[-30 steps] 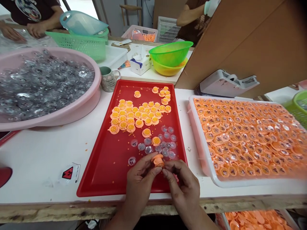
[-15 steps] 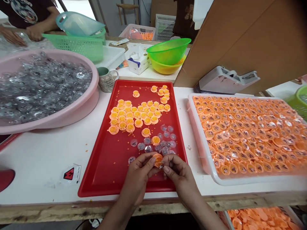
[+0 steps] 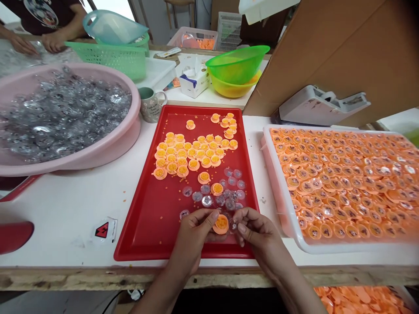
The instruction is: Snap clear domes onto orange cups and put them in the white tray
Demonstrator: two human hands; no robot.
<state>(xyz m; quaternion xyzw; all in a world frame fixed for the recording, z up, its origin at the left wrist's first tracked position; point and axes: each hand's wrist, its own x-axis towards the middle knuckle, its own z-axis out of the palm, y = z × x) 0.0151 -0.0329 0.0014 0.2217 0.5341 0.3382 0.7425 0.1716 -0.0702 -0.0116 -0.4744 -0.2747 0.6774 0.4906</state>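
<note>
My left hand (image 3: 199, 226) grips a small orange toy teacup (image 3: 221, 223) by its edge, its open top facing up with orange-yellow bits inside. Just to the right, my right hand (image 3: 253, 226) pinches a clear round disc (image 3: 233, 225) by its rim, slightly apart from the cup. Both hands are over the near part of a red tray (image 3: 144, 235). Several clear printed discs (image 3: 207, 201) lie on the tray beyond my fingers, with one filled teacup (image 3: 216, 189) among them. Farther back is a cluster of similar teacups (image 3: 182, 152) on saucers.
On the right stands a white bin (image 3: 304, 248) of orange cups topped with clear discs. A pink basin (image 3: 131, 131) of clear discs is at left, beside a mug (image 3: 150, 107). Behind are a tape dispenser (image 3: 321, 107), green bowl (image 3: 238, 65) and a co-worker's hands (image 3: 54, 41).
My right hand has drawn the clear disc slightly away from the cup to the right. The cup now faces up more fully, showing its contents. The camera view has shifted a little.
</note>
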